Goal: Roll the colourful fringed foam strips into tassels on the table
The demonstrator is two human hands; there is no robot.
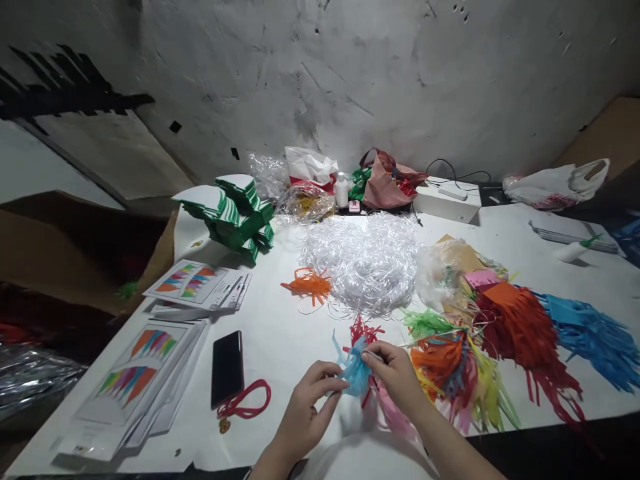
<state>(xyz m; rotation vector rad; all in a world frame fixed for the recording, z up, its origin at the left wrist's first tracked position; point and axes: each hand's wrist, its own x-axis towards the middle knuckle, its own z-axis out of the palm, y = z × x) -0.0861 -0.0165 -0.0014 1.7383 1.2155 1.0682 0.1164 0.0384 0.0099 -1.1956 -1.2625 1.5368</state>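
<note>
Between my two hands, near the front edge of the table, is a light blue paper tassel [357, 368] with loose fringe strips. My left hand [313, 403] pinches its lower left side between thumb and fingers. My right hand [395, 377] grips its upper right part with thumb and forefinger. Just behind lies a red tassel [364, 331], and pink strips [393, 410] show below my right wrist. To the right of my right hand rests a bunch of mixed tassels [450, 367] in orange, yellow, green and pink.
White string [370, 263] is heaped mid-table, beside an orange tassel [307, 285]. A phone [227, 367] with a red strap and printed packets [135, 380] lie left; green-edged paper pieces [235, 213] are stacked behind. Red fringe [530, 333], blue fringe [590, 340] and a glue bottle [573, 251] lie right.
</note>
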